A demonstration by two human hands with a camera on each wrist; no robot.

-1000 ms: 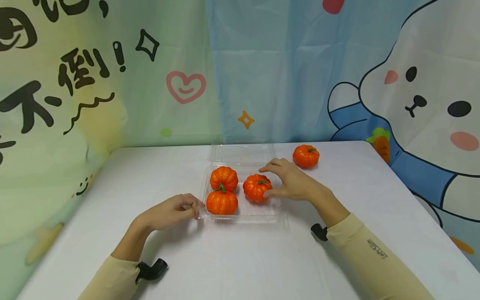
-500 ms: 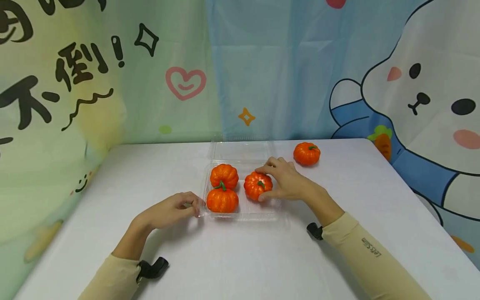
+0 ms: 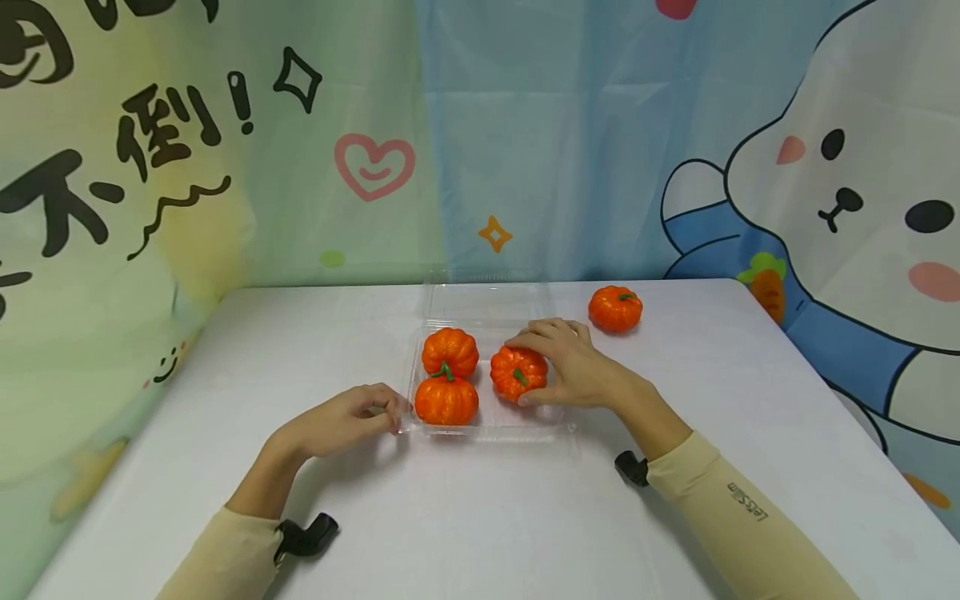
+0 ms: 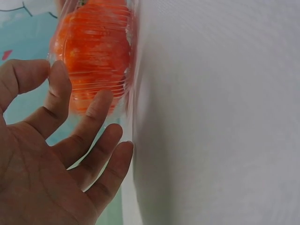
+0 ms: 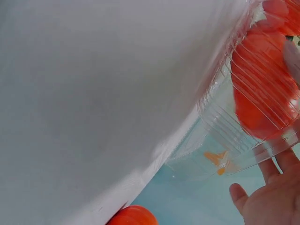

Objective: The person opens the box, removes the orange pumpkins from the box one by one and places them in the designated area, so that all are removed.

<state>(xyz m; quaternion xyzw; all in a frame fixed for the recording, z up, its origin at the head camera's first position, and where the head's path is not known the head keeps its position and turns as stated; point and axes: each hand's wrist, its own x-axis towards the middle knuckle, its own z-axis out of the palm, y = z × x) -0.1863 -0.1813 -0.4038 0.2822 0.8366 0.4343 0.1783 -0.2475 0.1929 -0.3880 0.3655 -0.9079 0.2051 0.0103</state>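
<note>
Right hand (image 3: 581,367): fingers curled round an orange pumpkin (image 3: 516,367), thumb on the near side, the others over the far side. That pumpkin sits in the right part of a clear plastic container (image 3: 487,433), green stem facing the person. Left hand (image 3: 337,423): thumb and index pinch the container's near left edge, other fingers spread loosely. In the container's left part I see two more, rear pumpkin (image 3: 450,350) and front pumpkin (image 3: 447,404), touching, stems meeting. Clear lid (image 3: 487,304) open, lying behind. Fourth pumpkin (image 3: 615,309) outside, on the white tabletop (image 3: 495,517), far right of the container. Beige sleeves (image 3: 738,508) on both arms, small black device at each wrist. Printed cloth backdrop (image 3: 510,142) behind, white cartoon animal (image 3: 862,258) at right.
</note>
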